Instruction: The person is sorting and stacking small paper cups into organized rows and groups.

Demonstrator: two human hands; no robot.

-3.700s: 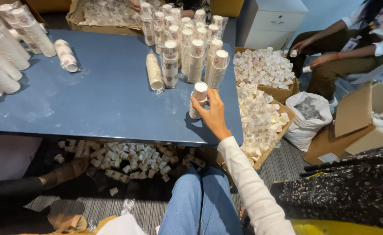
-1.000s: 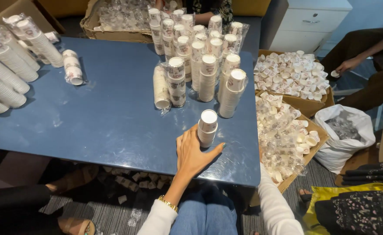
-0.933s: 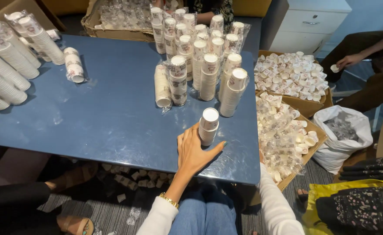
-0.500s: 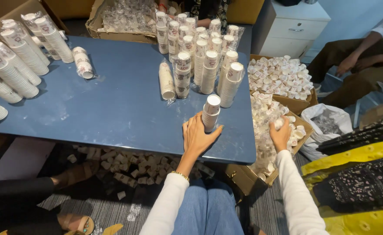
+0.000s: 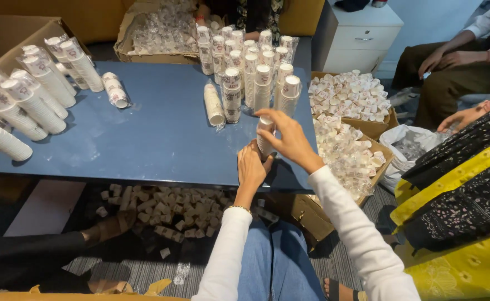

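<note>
**Both hands on the cup stack**

At the near edge of the blue table (image 5: pixel 144 145), the left hand (image 5: pixel 250 167) wraps the base of a short stack of paper cups (image 5: pixel 265 134). The right hand (image 5: pixel 289 136) pinches its top with curled fingers. Behind the grip stand wrapped cup stacks (image 5: pixel 250 67). It is best to keep the stack upright and press straight down.

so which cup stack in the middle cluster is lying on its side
The stack at the cluster's left edge, lying flat on the blue table; the others stand upright.

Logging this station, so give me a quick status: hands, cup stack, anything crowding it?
Left hand steadies the short cup stack at its base. Right hand on top. Wrapped stacks stand close behind, apart from it.
</note>
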